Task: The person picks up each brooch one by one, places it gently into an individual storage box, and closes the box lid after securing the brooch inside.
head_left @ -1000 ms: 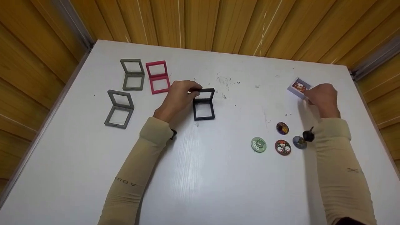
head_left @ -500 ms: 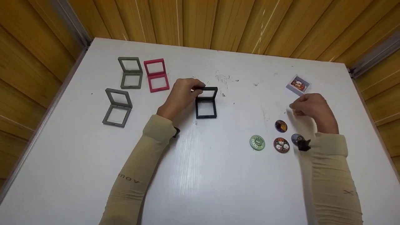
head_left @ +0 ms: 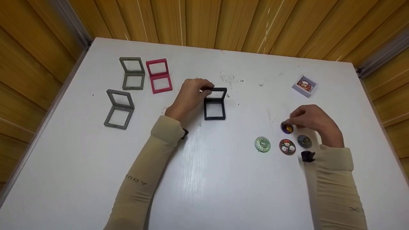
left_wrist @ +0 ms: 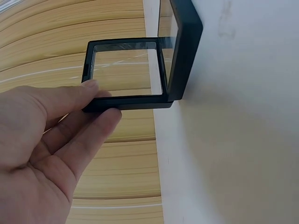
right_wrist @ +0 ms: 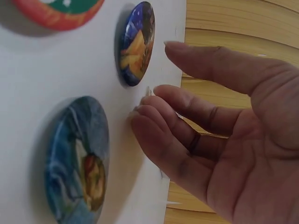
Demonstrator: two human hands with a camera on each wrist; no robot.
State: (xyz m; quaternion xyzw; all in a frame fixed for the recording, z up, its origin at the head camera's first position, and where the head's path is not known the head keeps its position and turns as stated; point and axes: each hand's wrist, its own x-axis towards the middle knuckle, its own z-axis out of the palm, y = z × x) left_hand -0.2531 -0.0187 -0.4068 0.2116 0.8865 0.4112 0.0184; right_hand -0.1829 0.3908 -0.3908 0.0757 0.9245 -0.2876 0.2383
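A black hinged display frame (head_left: 214,110) with clear film panes stands opened on the white table. My left hand (head_left: 191,95) pinches the edge of its raised half between thumb and fingers, as the left wrist view shows close up. At the right, my right hand (head_left: 314,119) is beside a round purple-and-yellow badge (head_left: 286,128). In the right wrist view its thumb and fingers are parted, a little short of that badge (right_wrist: 137,44), with nothing between them. Close by lie a blue-grey badge (head_left: 304,141), a red-rimmed badge (head_left: 287,147) and a green badge (head_left: 262,144).
A shallow lilac box (head_left: 309,94) with a red picture badge in it lies at the back right. At the left stand an olive frame (head_left: 133,88), a pink frame (head_left: 162,92) and a grey frame (head_left: 115,126), all opened. Wooden panels (head_left: 236,25) border the table's back.
My right hand has left the lilac box and come down toward the purple-and-yellow badge. The black frame has shifted slightly right with my left hand still gripping it.
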